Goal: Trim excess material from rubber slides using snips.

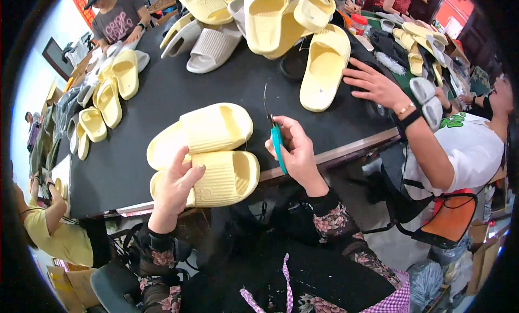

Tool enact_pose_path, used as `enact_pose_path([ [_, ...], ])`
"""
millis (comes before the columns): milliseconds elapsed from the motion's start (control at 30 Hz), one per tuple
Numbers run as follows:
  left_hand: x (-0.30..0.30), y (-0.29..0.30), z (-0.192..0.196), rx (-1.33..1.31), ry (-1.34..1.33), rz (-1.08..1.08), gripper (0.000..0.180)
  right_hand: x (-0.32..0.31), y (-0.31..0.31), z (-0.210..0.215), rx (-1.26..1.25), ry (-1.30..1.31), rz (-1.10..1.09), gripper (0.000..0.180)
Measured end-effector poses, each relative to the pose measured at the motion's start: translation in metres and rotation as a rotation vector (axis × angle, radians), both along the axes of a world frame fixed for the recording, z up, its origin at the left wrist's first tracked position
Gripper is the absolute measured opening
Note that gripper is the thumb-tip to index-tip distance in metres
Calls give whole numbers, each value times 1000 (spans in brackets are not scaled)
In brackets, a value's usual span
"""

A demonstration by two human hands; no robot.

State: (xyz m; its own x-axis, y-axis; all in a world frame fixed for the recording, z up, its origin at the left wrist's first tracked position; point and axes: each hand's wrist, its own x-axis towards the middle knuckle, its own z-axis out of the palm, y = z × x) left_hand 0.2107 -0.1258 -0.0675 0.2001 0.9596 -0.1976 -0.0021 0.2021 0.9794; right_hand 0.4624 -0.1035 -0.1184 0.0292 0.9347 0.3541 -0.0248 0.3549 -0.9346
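Note:
A pair of pale yellow slides lies on the black tabletop in front of me, the far slide (208, 130) and the near slide (216, 178) side by side, ribbed straps to the right. My left hand (175, 189) is over the heel end of the near slide, thumb and forefinger apart; its other fingers are mostly hidden. Right of the pair, my right hand (297, 151) grips turquoise-handled scissors (277, 143) with a thin, curved, dark tip pointing away from me. Their blades touch no slide.
More yellow and grey slides (213, 48) are heaped at the back, with a row of slides (111, 102) at left. A co-worker's hand (376, 86) at right is beside a single yellow slide (325, 67). Other people sit around the table (270, 91).

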Motion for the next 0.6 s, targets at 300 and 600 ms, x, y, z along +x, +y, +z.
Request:
enact_pose_path([
  [300,18,-3,-12,63,-279,112,54,11,-52,9,-245,265,208,47],
  [600,27,2,-24,9,-403,256,54,21,-93,-5,-359,-176,336,54],
])
